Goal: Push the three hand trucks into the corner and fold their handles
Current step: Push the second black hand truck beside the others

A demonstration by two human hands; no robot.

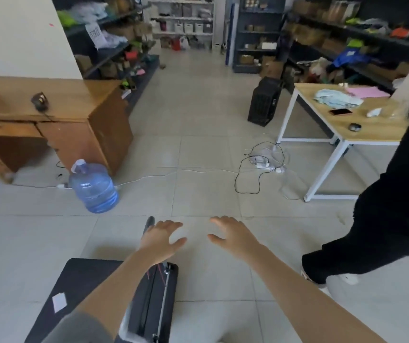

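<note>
black flat platform hand truck (82, 280) sits on the tile floor (198, 169), below the left hand (161, 240). left hand and right hand (233, 237) are both spread wide, empty. i'd grab its handle (150, 222) squarely before pushing.

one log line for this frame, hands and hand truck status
left hand: open, holds nothing | right hand: open, holds nothing | hand truck: one in view, below left arm, not gripped | handle: fold state unclear | person in black: at right

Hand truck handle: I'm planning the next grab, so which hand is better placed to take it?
Left. The left hand is open beside the black handle of the hand truck; the right hand is open farther away.
</note>
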